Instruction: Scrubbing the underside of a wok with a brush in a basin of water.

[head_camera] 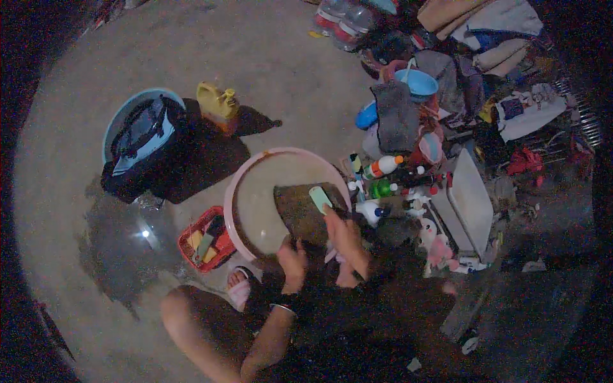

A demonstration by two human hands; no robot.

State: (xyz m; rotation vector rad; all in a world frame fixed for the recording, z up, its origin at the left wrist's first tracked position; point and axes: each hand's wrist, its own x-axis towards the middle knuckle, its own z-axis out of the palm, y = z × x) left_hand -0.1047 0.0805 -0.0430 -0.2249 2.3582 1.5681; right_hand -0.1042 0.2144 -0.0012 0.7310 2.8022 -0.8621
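Note:
A pink round basin holding cloudy liquid lies before me. A dark brown, flat, cloth-like piece rests across its near right part. My right hand is closed on a pale green oblong tool, perhaps a scrubbing brush, which lies on the dark piece. My left hand is at the near edge of the dark piece, fingers curled at its lower left corner; the grip there is blurred and partly hidden.
Left of the basin sits a red plastic basket with small items. Beyond are a blue tub with dark clothes and a yellow jug. Bottles, including an orange-labelled one, a white lid-like tray and a blue bowl crowd the right.

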